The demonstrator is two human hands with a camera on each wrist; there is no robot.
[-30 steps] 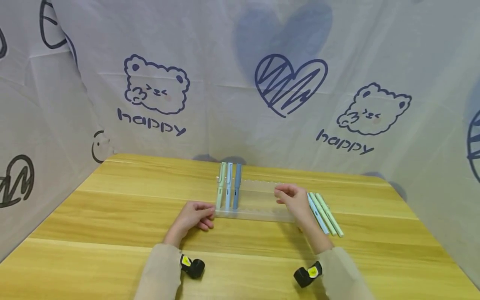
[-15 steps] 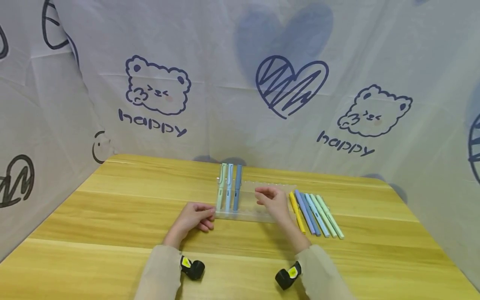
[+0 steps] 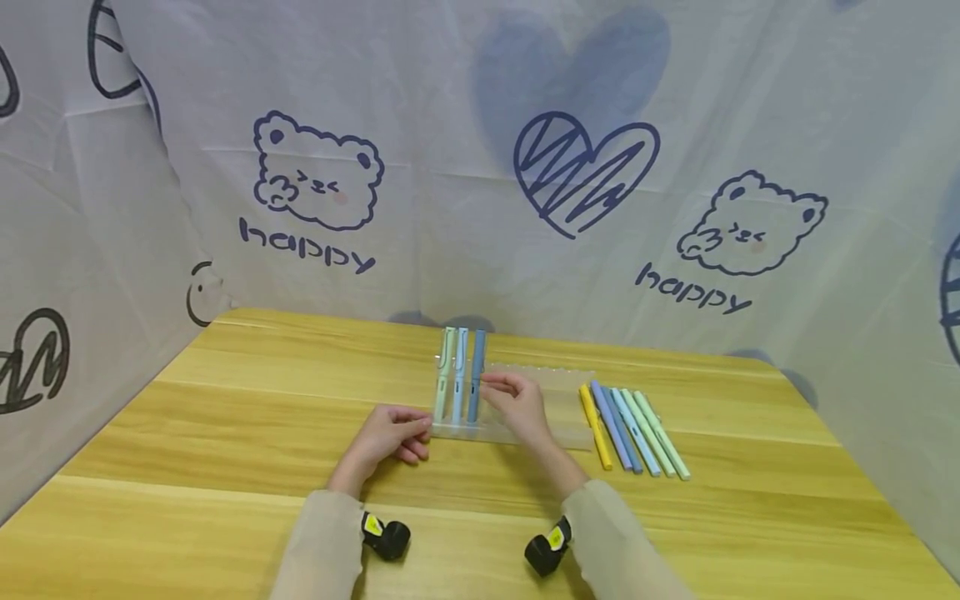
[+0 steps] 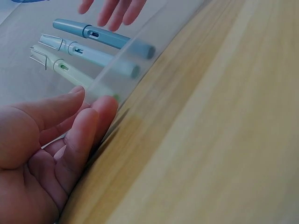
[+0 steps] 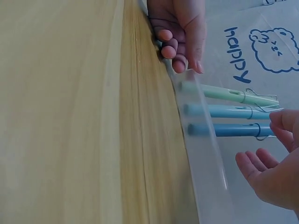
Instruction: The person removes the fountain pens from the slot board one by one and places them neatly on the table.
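Note:
A clear plastic pen stand [image 3: 551, 408] bears three capped pens at its left end: a light green pen [image 3: 444, 375], a light blue pen [image 3: 459, 379] and a dark blue pen [image 3: 476, 379]. My left hand [image 3: 393, 432] pinches the stand's front left corner between thumb and fingers, seen closely in the left wrist view. Just right of the dark blue pen is my right hand [image 3: 519, 408], its fingers loosely bent and holding nothing. In the left wrist view a small gap shows between its fingertips [image 4: 112, 16] and that pen.
Several pens lie side by side on the wooden table [image 3: 225, 433] to the right of the stand, among them a yellow pen [image 3: 596, 427] and a purple pen [image 3: 611, 425]. A printed cloth [image 3: 442, 208] hangs behind the table.
My right hand has moved left across the stand, from near the lying pens to beside the dark blue pen, uncovering the yellow and purple pens. My left hand has stayed at the corner.

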